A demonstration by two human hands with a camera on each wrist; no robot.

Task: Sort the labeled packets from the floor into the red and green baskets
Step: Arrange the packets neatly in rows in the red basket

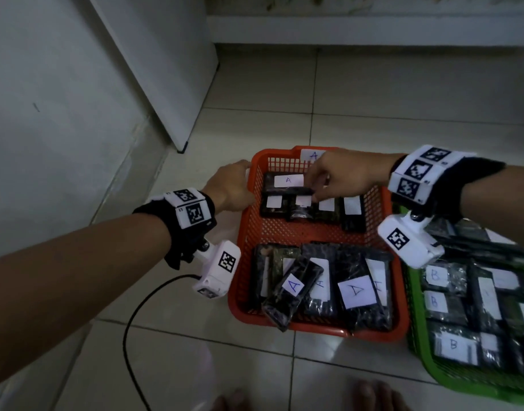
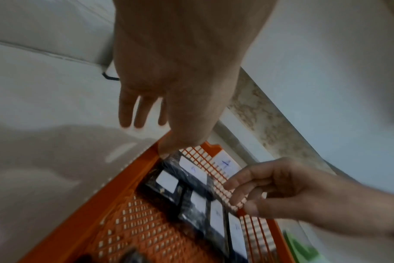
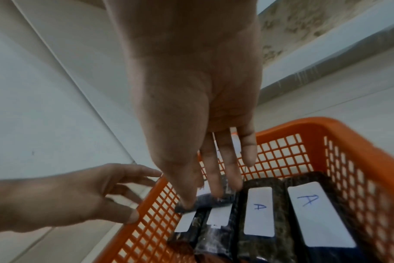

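The red basket (image 1: 373,333) stands on the tiled floor with several dark packets labeled A inside. My right hand (image 1: 315,192) reaches into its far end. Thumb and fingertips pinch the near edge of a dark packet labeled A (image 1: 288,180) that lies crosswise on a row of others. The right wrist view shows that packet (image 3: 205,202) under my right hand (image 3: 202,178). My left hand (image 1: 237,179) is at the basket's far left corner, thumb on the rim (image 2: 146,169), fingers (image 2: 137,113) straight outside it. The green basket (image 1: 415,336) on the right holds packets labeled B.
A loose heap of A packets (image 1: 355,289) fills the red basket's near end. A white cabinet (image 1: 165,69) and a wall stand at the left. A black cable (image 1: 130,321) crosses the floor near my left arm. Bare toes (image 1: 373,396) show at the bottom edge.
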